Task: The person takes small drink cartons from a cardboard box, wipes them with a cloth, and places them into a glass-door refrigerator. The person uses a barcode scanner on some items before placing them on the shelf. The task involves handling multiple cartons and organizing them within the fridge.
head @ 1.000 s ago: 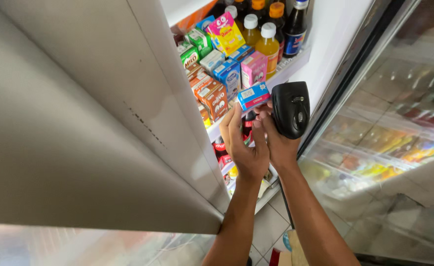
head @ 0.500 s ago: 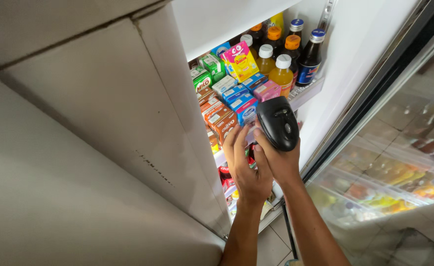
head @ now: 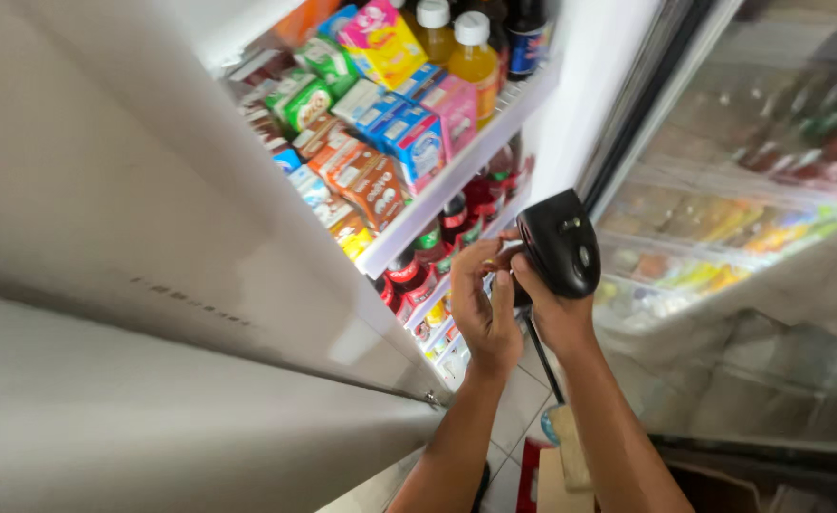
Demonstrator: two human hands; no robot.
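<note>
The open cooler door [head: 152, 285] fills the left half of the view, a broad white panel running from the top left down to a hinge fitting near the bottom centre. Behind it stands the refrigerated cabinet; its upper wire shelf [head: 456, 171] slopes from lower left to upper right and carries rows of small drink cartons [head: 380, 142] in blue, pink, green, orange and brown, packed side by side. Yellow-filled bottles with white caps [head: 471, 52] stand at the rear of that shelf, next to a dark bottle. The shelf below holds red bottles [head: 456, 214] with dark caps, upright and close together. To the right, a glass door [head: 751, 190] of a neighbouring cabinet shows blurred coloured goods. The right hand [head: 556, 309] grips a black handheld scanner [head: 561, 242] in front of the lower shelf edge; its fingers are closed around the scanner body, and a dark cable [head: 542, 356] hangs down from the scanner. The left hand [head: 480, 304] sits just beside the scanner, palm toward the camera, fingers curled narrow, fingertips touching or nearly touching the scanner's front edge; the view does not show which. Tiled floor [head: 513, 427] lies below the forearms.
</note>
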